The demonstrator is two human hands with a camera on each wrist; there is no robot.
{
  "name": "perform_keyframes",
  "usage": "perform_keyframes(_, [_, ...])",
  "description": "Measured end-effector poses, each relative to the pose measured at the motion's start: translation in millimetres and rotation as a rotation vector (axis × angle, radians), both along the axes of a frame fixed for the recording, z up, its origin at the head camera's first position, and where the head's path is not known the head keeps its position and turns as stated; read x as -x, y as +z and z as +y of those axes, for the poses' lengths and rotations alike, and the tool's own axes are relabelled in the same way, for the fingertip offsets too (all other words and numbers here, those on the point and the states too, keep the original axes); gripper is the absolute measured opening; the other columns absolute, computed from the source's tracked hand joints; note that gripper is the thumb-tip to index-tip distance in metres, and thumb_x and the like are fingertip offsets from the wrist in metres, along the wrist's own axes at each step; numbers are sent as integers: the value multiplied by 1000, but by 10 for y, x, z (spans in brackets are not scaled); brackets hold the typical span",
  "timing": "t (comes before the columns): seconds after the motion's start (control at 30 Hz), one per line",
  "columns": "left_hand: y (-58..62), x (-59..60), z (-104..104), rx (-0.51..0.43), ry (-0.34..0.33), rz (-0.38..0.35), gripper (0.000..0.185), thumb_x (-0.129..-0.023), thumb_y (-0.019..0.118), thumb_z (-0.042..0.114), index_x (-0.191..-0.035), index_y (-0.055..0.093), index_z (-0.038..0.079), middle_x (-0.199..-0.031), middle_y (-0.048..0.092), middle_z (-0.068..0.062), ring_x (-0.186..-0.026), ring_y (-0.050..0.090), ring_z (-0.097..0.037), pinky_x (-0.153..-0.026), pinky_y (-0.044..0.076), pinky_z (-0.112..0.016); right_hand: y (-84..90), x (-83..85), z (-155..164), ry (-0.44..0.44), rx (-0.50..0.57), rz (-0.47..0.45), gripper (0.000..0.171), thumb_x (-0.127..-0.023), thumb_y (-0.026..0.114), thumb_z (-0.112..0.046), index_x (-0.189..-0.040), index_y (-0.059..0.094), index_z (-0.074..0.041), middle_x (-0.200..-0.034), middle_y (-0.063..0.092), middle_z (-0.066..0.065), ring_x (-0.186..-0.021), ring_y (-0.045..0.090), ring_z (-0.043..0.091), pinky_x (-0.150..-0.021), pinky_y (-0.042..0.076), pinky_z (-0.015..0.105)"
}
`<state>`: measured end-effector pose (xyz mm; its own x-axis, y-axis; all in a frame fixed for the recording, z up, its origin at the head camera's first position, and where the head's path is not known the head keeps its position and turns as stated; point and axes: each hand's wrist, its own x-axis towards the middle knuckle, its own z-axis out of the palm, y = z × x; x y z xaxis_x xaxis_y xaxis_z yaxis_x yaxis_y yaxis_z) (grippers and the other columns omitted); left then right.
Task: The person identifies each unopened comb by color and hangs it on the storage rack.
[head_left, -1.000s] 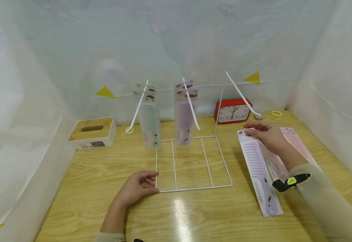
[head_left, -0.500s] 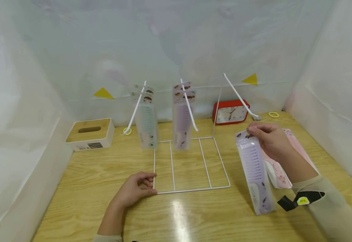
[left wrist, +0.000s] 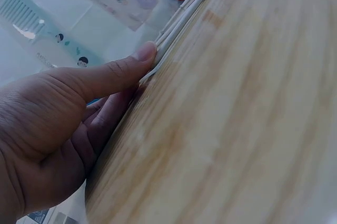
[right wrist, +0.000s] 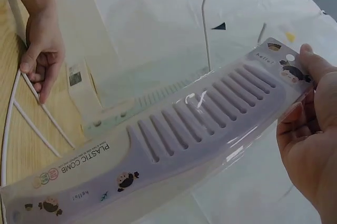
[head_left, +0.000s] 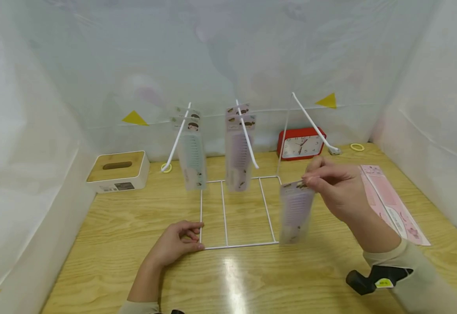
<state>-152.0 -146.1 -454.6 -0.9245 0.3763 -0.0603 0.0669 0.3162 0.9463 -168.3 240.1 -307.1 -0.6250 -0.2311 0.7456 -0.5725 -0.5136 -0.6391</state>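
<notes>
My right hand (head_left: pixel 310 179) pinches the top of a packaged purple comb (head_left: pixel 296 211), which hangs upright in the air over the front right corner of the white wire rack (head_left: pixel 244 245). In the right wrist view the same comb (right wrist: pixel 200 124) lies across the frame, with my right hand (right wrist: pixel 308 108) holding its card end. My left hand (head_left: pixel 194 236) holds the rack's front left corner, and my thumb (left wrist: pixel 145 54) presses on the wire. A green packaged comb (head_left: pixel 192 161) and a purple one (head_left: pixel 238 157) hang on two of the rack's hooks. The right hook (head_left: pixel 310 124) is bare.
Pink packaged combs (head_left: pixel 389 203) lie flat on the wooden table at the right. A red clock (head_left: pixel 300 144) stands at the back behind the rack, and a tissue box (head_left: pixel 117 170) sits at the back left. White sheet walls close in three sides.
My right hand has lifted the purple comb off the pile at the right and carried it left, to the rack's front right corner. The left hand has stayed on the rack.
</notes>
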Motion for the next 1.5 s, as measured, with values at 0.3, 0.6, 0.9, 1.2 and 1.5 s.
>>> perform_keyframes(0.3, [-5, 8, 3, 16, 9, -20, 57, -77, 87, 12, -127, 65, -2, -111, 63, -16, -92, 62, -15, -76, 57, -20, 292, -100, -536, -50, 56, -60, 9, -86, 72, 7, -91, 78, 2, -88, 67, 11, -84, 53, 18, -66, 47, 21])
perform_keyframes(0.6, [3, 13, 6, 14, 8, -17, 56, -77, 86, 11, -127, 65, -2, -112, 63, -16, -93, 62, -17, -75, 57, -20, 442, -28, -776, -137, -39, -54, 6, -84, 78, 0, -86, 79, -5, -82, 66, 5, -76, 53, 14, -60, 47, 19])
perform_keyframes(0.9, [7, 9, 10, 16, 11, -21, 56, -77, 87, 11, -127, 65, -1, -112, 63, -16, -94, 61, -18, -75, 57, -20, 386, 116, -763, -233, -149, -62, 4, -84, 80, -8, -86, 80, -11, -80, 65, 1, -74, 53, 14, -57, 45, 20])
perform_keyframes(1.2, [27, -2, 17, 16, 22, -28, 55, -77, 86, 9, -127, 65, -2, -112, 63, -17, -92, 61, -14, -75, 57, -20, 339, 407, -835, -343, -163, -159, 4, -86, 78, -8, -84, 80, -11, -77, 63, -2, -70, 47, 10, -56, 41, 20])
perform_keyframes(1.5, [30, -12, 17, 24, 19, -22, 55, -78, 86, 10, -127, 65, -2, -112, 63, -17, -93, 61, -15, -75, 58, -19, 336, 747, -872, -406, -201, -183, 5, -89, 77, -15, -86, 81, -15, -80, 67, -6, -69, 52, 7, -55, 43, 20])
